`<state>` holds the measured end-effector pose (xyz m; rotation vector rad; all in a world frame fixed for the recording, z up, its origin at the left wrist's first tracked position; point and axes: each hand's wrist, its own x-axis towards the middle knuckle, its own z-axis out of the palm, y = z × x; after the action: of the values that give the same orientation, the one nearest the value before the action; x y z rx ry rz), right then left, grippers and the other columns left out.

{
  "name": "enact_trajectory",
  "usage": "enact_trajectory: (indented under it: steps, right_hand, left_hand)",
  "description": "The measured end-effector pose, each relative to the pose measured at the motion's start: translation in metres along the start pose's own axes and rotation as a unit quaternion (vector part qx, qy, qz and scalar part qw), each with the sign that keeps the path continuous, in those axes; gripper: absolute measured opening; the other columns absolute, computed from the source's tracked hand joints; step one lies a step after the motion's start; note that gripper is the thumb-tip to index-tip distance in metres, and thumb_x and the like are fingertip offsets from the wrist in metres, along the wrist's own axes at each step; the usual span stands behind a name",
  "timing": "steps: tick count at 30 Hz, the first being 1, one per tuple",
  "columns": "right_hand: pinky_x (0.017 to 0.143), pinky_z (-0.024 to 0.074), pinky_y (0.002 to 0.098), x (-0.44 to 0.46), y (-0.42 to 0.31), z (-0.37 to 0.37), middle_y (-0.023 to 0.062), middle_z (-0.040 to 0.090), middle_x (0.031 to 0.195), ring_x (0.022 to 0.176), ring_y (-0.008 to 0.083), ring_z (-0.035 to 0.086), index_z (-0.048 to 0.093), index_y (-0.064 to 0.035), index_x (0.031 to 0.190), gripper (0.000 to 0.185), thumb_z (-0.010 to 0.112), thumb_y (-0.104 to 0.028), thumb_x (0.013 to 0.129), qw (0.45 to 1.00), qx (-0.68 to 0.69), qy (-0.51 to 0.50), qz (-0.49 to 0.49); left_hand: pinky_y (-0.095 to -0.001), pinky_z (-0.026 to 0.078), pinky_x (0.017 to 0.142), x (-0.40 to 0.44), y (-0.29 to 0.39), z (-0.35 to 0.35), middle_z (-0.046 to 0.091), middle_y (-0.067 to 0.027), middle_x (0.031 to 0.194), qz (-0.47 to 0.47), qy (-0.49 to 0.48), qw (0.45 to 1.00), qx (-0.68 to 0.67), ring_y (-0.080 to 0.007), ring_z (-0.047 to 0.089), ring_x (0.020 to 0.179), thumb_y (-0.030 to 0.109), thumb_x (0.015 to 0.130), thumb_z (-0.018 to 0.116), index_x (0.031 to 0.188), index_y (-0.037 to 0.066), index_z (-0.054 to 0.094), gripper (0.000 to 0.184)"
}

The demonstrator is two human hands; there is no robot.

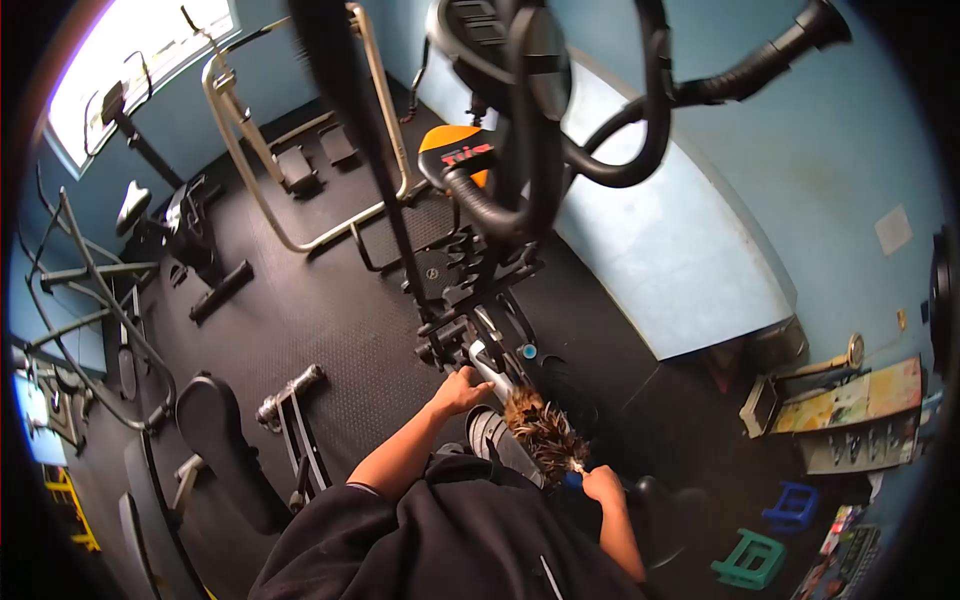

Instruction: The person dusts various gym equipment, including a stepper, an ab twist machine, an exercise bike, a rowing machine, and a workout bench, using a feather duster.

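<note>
In the head view my right hand [603, 485] is closed around the handle end of a brown feather duster [548, 432]. The duster's feathers lie against the lower part of an exercise machine, beside its silver-grey frame [492, 358]. My left hand [462, 391] rests on the machine near that frame, its fingers bent; whether they grip a part I cannot make out. Above my hands rise the machine's black handlebars [640, 150] and its round console [480, 30].
Other gym machines stand around: an exercise bike [190, 225] at left, a beige-framed machine [215, 110] behind, and a padded bench [225, 450] at lower left. A pale panel [660, 250] leans by the right wall. Green [750, 560] and blue [791, 506] stools sit at lower right.
</note>
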<state>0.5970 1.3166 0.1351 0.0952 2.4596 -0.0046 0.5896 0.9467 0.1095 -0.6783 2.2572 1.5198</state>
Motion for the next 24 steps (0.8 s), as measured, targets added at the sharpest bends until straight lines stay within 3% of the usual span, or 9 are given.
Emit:
enact_trajectory:
  steps: [2,3,5,11,15,17,18,22,24]
  right_hand:
    - [0.081,0.0485,0.0446,-0.02,-0.044,-0.031,0.0263,0.062,0.091,0.093,0.039,0.061,0.069,-0.0015,0.085,0.023,0.055,-0.019,0.08,1.0,-0.013,-0.003,0.001]
    - [0.082,0.0482,0.0444,-0.031,-0.068,-0.051,0.0266,0.062,0.092,0.094,0.039,0.061,0.069,-0.001,0.087,0.023,0.054,-0.017,0.08,1.0,-0.014,-0.004,0.008]
    - [0.085,0.0477,0.0444,-0.022,-0.085,-0.053,0.0257,0.062,0.097,0.097,0.0388,0.06,0.068,-0.0001,0.092,0.025,0.052,-0.013,0.078,0.998,0.014,-0.003,-0.06]
    - [0.091,0.0459,0.0421,-0.039,-0.095,-0.059,0.0233,0.059,0.115,0.111,0.0343,0.056,0.064,-0.0025,0.108,0.03,0.055,-0.011,0.081,0.98,-0.184,-0.058,0.052]
    - [0.09,0.0461,0.0431,-0.037,-0.101,-0.056,0.019,0.061,0.113,0.107,0.035,0.057,0.065,-0.0097,0.109,0.028,0.056,-0.015,0.083,0.974,-0.213,-0.07,0.022]
    - [0.087,0.0469,0.0433,-0.037,-0.112,-0.052,0.0175,0.063,0.108,0.104,0.0355,0.059,0.065,-0.0136,0.108,0.026,0.055,-0.021,0.086,0.986,-0.162,-0.002,-0.036]
    - [0.086,0.0476,0.0434,-0.035,-0.113,-0.048,0.0176,0.064,0.104,0.101,0.0356,0.06,0.065,-0.0133,0.106,0.024,0.054,-0.024,0.087,0.982,-0.183,-0.017,-0.05]
    - [0.091,0.0456,0.0412,0.005,-0.092,-0.017,0.016,0.061,0.115,0.109,0.0332,0.057,0.062,-0.0201,0.115,0.03,0.051,-0.022,0.087,0.942,-0.322,-0.086,-0.046]
    - [0.091,0.0453,0.0417,0.006,-0.099,-0.018,0.0167,0.061,0.114,0.109,0.0345,0.057,0.061,-0.0202,0.116,0.031,0.05,-0.022,0.087,0.949,-0.301,-0.063,-0.074]
  left_hand:
    - [-0.0428,0.043,0.094,-0.011,-0.017,-0.003,0.051,-0.0269,0.121,0.008,0.019,0.993,0.117,-0.0408,0.051,0.112,0.049,0.077,0.066,0.126,0.001,0.046,0.072]
    - [-0.0428,0.043,0.094,-0.016,-0.024,-0.003,0.051,-0.0269,0.121,0.005,0.022,0.994,0.105,-0.0408,0.051,0.112,0.049,0.077,0.066,0.126,0.001,0.046,0.072]
    - [-0.0441,0.043,0.095,-0.031,-0.029,-0.01,0.049,-0.0249,0.122,-0.004,0.038,0.988,0.15,-0.0402,0.049,0.113,0.046,0.073,0.071,0.128,0.005,0.044,0.074]
    - [-0.0459,0.043,0.094,-0.056,-0.068,-0.005,0.05,-0.0198,0.122,-0.041,0.061,0.996,0.056,-0.0369,0.049,0.115,0.042,0.068,0.075,0.128,0.008,0.044,0.075]
    - [-0.0452,0.042,0.095,-0.073,-0.086,0.0,0.048,-0.0173,0.124,-0.082,0.028,0.996,0.037,-0.0351,0.047,0.116,0.037,0.066,0.078,0.129,0.01,0.044,0.077]
    - [-0.0451,0.041,0.096,-0.077,-0.095,0.007,0.047,-0.0166,0.125,-0.091,0.005,0.995,0.035,-0.0349,0.047,0.117,0.036,0.067,0.078,0.129,0.011,0.044,0.076]
    - [-0.0445,0.041,0.096,-0.082,-0.096,0.008,0.048,-0.0164,0.124,-0.093,0.016,0.995,0.026,-0.0346,0.047,0.117,0.035,0.067,0.078,0.129,0.011,0.044,0.075]
    - [-0.0442,0.042,0.096,-0.094,-0.109,0.014,0.048,-0.0163,0.122,-0.114,0.073,0.991,-0.016,-0.0343,0.047,0.116,0.036,0.067,0.078,0.128,0.011,0.044,0.074]
    - [-0.0444,0.042,0.095,-0.095,-0.119,0.023,0.049,-0.0164,0.121,-0.119,0.106,0.986,-0.037,-0.0343,0.048,0.115,0.036,0.067,0.078,0.127,0.01,0.045,0.073]
